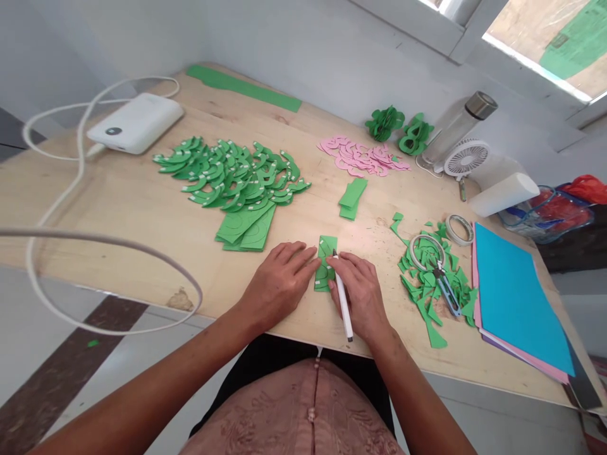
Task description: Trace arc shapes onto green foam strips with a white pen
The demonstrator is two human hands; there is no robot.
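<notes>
A small green paper strip with curved pencil-like lines and little white tape pieces lies on the table in front of me. My left hand rests flat on the tabletop, fingers stretched out, with its fingertips at the strip's left edge. On the other side, my right hand grips a white marker pen with dark ends, its upper end near the strip. The fingertips of that hand touch the strip's right edge. To the left, blank-looking strips with drawn curves stick out below a heap of green curved cutouts.
Green scraps lie at right with a blue-handled cutter and tape rolls. Beyond are coloured sheets, pink cutouts, more green strips, a bottle and a fan. A cabled power bank sits at left.
</notes>
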